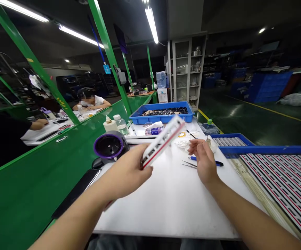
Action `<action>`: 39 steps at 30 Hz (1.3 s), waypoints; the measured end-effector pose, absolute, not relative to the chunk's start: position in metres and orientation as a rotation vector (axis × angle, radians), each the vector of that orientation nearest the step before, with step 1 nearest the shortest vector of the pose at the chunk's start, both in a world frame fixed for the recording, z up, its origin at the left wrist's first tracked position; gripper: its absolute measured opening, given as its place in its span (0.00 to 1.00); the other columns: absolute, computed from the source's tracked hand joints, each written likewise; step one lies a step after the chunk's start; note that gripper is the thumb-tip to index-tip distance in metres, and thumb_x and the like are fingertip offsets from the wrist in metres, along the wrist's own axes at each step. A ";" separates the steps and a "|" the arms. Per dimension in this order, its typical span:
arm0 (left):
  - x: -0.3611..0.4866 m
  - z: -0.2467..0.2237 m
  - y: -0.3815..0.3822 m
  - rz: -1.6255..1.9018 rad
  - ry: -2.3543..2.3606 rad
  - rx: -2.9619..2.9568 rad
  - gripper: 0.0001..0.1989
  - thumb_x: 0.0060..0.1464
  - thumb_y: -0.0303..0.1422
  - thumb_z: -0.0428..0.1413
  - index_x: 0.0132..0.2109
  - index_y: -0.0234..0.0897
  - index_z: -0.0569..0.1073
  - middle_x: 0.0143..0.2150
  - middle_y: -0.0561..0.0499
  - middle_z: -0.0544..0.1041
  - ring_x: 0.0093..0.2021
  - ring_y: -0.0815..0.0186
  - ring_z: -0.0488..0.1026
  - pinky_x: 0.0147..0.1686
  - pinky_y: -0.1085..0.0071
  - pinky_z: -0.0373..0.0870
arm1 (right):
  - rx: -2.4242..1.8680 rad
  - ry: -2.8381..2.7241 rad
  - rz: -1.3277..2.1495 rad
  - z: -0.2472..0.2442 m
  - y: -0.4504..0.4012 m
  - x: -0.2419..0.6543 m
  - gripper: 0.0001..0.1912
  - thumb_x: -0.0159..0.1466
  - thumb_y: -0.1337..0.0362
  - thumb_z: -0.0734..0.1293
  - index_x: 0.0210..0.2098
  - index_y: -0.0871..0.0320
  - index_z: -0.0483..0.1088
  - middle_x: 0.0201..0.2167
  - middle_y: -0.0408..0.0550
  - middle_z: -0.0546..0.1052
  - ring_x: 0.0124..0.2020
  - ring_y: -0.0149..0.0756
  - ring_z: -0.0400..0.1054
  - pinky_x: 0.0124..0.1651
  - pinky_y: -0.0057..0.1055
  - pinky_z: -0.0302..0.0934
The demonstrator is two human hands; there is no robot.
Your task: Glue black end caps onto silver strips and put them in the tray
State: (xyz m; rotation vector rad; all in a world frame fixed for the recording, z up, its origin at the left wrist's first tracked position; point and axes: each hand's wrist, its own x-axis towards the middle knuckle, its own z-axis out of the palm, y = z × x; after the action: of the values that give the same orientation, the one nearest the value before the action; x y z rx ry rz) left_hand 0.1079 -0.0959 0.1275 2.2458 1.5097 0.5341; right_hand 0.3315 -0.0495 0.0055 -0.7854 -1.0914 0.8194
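Note:
My left hand (pixel 132 170) is closed around a long white strip (pixel 163 140) with a red stripe along its edge and black slots. The strip tilts up and away to the right above the table, its far end blurred, and part of it is hidden behind my hand. Over the right side of the table, my right hand (pixel 205 161) is half curled with its fingers apart, and I see nothing in it. Tweezers (pixel 189 164) and a blue-and-black pen-like tool (pixel 218 163) lie just beside it. Crumpled white tissue (pixel 183 145) lies behind its fingertips.
A blue tray (pixel 270 150) on the right holds several similar striped strips. Another blue bin (pixel 163 118) with dark parts stands at the table's back. A round black device with a purple rim (pixel 108 146) and bottles (pixel 121 125) stand left. A green partition (pixel 48 163) separates co-workers.

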 end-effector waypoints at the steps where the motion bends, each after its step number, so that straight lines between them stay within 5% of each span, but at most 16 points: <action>1: 0.102 0.121 -0.092 0.368 1.519 2.270 0.24 0.50 0.32 0.53 0.56 0.41 0.64 0.47 0.48 0.73 0.45 0.58 0.71 0.43 0.65 0.67 | -0.815 -1.033 0.820 0.006 -0.045 0.335 0.17 0.67 0.49 0.58 0.42 0.54 0.69 0.35 0.44 0.68 0.35 0.34 0.64 0.41 0.33 0.59; 8: 0.091 0.047 -0.074 0.014 1.336 2.421 0.20 0.44 0.26 0.50 0.47 0.40 0.70 0.44 0.47 0.73 0.44 0.58 0.71 0.43 0.65 0.67 | -1.042 -1.325 0.722 0.005 -0.043 0.335 0.15 0.68 0.52 0.58 0.39 0.55 0.69 0.38 0.46 0.71 0.40 0.38 0.65 0.43 0.35 0.58; 16: 0.064 0.051 -0.040 0.091 1.290 2.543 0.15 0.58 0.34 0.48 0.50 0.43 0.73 0.49 0.48 0.74 0.46 0.61 0.72 0.47 0.67 0.67 | -1.093 -1.950 0.637 0.003 -0.054 0.319 0.12 0.68 0.60 0.59 0.34 0.56 0.71 0.34 0.46 0.71 0.39 0.37 0.66 0.44 0.35 0.58; 21: 0.052 0.032 0.015 0.114 1.271 2.899 0.19 0.50 0.21 0.48 0.43 0.42 0.78 0.46 0.47 0.75 0.46 0.58 0.72 0.47 0.64 0.66 | -1.101 -2.024 0.643 0.004 -0.056 0.317 0.10 0.67 0.60 0.62 0.34 0.56 0.72 0.35 0.47 0.72 0.40 0.37 0.66 0.44 0.34 0.58; 28: 0.060 0.023 0.030 0.172 1.219 2.934 0.11 0.49 0.22 0.52 0.31 0.39 0.77 0.41 0.47 0.76 0.44 0.59 0.72 0.48 0.63 0.65 | -1.027 -1.981 0.607 0.007 -0.053 0.321 0.09 0.67 0.62 0.61 0.35 0.56 0.72 0.36 0.47 0.73 0.41 0.37 0.66 0.46 0.35 0.59; 35: 0.086 0.040 0.003 0.370 1.389 2.766 0.09 0.57 0.29 0.49 0.40 0.38 0.74 0.39 0.46 0.78 0.40 0.59 0.74 0.41 0.64 0.67 | -0.994 -1.834 0.658 0.008 -0.056 0.320 0.07 0.64 0.64 0.64 0.41 0.56 0.72 0.35 0.46 0.74 0.39 0.36 0.67 0.44 0.35 0.60; 39: 0.119 0.049 -0.027 0.479 1.364 2.559 0.17 0.59 0.34 0.50 0.55 0.42 0.67 0.35 0.52 0.79 0.33 0.65 0.74 0.33 0.71 0.68 | -0.979 -1.590 0.918 0.008 -0.055 0.320 0.10 0.63 0.60 0.65 0.43 0.56 0.72 0.33 0.44 0.74 0.34 0.34 0.68 0.38 0.32 0.62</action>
State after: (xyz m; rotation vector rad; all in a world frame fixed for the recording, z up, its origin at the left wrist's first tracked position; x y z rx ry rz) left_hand 0.1186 -0.0271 0.0492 2.5591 1.3644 0.4790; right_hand 0.3200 -0.0549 0.0082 -0.9788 -1.5895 0.9179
